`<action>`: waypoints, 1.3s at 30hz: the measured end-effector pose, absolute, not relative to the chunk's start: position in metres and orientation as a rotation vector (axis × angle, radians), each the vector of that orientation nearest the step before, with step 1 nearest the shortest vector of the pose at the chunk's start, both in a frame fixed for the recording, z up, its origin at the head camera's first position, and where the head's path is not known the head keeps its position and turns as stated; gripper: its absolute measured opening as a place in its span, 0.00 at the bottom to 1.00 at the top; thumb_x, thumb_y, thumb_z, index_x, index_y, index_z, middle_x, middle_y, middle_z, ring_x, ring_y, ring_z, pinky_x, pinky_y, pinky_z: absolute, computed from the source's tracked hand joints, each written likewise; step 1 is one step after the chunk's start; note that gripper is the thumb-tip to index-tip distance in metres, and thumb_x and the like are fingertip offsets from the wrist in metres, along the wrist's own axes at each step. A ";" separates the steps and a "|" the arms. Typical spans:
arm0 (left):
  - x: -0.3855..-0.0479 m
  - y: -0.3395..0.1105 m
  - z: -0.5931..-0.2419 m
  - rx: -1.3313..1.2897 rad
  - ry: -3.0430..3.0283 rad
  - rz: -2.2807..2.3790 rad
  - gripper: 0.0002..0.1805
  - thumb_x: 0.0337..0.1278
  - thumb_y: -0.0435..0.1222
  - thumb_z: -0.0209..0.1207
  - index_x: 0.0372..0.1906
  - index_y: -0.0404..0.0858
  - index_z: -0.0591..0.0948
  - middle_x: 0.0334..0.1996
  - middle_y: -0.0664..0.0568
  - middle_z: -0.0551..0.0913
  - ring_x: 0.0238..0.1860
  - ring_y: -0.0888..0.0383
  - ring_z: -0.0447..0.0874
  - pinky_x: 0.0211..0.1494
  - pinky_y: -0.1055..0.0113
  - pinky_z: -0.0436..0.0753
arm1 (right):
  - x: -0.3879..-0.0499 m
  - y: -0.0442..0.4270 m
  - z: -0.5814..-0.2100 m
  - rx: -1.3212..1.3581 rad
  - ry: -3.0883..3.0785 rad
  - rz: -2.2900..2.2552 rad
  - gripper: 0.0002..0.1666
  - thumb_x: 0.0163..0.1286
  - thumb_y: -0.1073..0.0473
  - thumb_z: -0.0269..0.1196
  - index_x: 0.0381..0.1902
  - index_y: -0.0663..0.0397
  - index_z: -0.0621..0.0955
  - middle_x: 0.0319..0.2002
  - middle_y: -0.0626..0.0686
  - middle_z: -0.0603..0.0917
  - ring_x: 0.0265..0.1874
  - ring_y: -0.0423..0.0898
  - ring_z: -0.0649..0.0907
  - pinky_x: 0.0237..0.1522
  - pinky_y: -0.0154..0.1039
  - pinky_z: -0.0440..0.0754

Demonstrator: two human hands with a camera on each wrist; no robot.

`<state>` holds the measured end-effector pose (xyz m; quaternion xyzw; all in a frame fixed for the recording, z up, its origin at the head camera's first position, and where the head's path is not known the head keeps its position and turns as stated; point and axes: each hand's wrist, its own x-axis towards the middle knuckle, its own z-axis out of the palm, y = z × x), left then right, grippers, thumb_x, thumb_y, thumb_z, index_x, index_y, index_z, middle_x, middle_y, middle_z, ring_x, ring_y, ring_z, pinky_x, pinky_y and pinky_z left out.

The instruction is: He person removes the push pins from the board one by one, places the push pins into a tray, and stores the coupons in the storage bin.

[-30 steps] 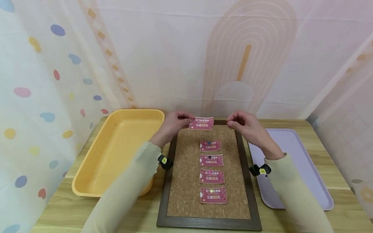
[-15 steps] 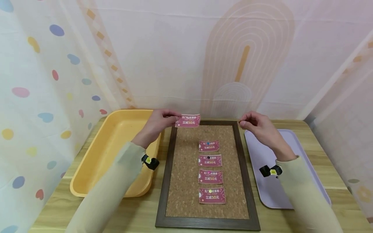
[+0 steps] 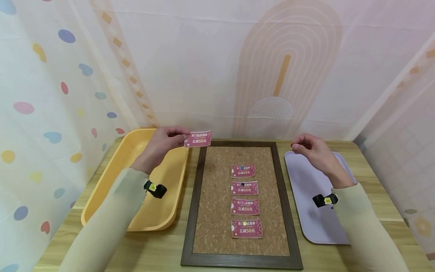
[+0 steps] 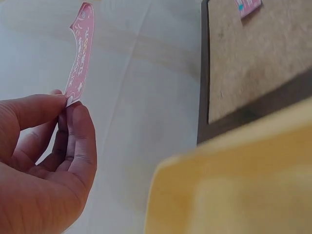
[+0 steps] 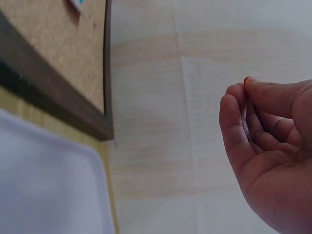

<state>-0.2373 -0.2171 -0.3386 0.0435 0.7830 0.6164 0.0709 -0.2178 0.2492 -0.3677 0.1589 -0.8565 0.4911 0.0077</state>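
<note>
The pink coupon (image 3: 198, 139) is located in the air near the far right corner of the yellow tray (image 3: 170, 204). The left hand (image 3: 160, 147) pinches its left end. The right hand (image 3: 316, 153), near the lilac tray (image 3: 312, 211), pinches a small red item (image 5: 246, 80) (mostly hidden). Between both trays lies the framed corkboard (image 3: 215, 204), bearing four matching coupons (image 3: 245, 209) in one column.

The corkboard (image 3: 217, 204) lies between tub (image 3: 171, 172) and tray (image 3: 307, 192).
</note>
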 end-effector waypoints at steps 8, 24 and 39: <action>-0.240 -0.244 -0.348 0.087 2.385 1.769 0.18 0.75 0.33 0.58 0.60 0.23 0.78 0.52 0.45 0.81 0.45 0.61 0.85 0.59 0.60 0.83 | -0.222 0.268 -0.379 0.432 -2.727 1.484 0.12 0.79 0.62 0.60 0.50 0.69 0.80 0.43 0.60 0.85 0.39 0.42 0.84 0.43 0.28 0.78; -0.249 -0.302 -0.373 0.042 2.354 1.823 0.19 0.76 0.30 0.56 0.62 0.20 0.76 0.43 0.60 0.84 0.44 0.67 0.85 0.52 0.71 0.84 | -0.227 0.291 -0.394 0.370 -2.819 1.384 0.12 0.78 0.61 0.62 0.50 0.66 0.80 0.44 0.63 0.84 0.40 0.46 0.82 0.44 0.32 0.79; -0.261 -0.343 -0.393 -0.102 2.274 1.816 0.18 0.76 0.29 0.56 0.63 0.23 0.78 0.40 0.62 0.84 0.41 0.67 0.85 0.53 0.70 0.84 | -0.241 0.300 -0.413 0.347 -2.929 1.417 0.12 0.78 0.63 0.61 0.51 0.69 0.81 0.45 0.62 0.85 0.40 0.40 0.80 0.45 0.37 0.79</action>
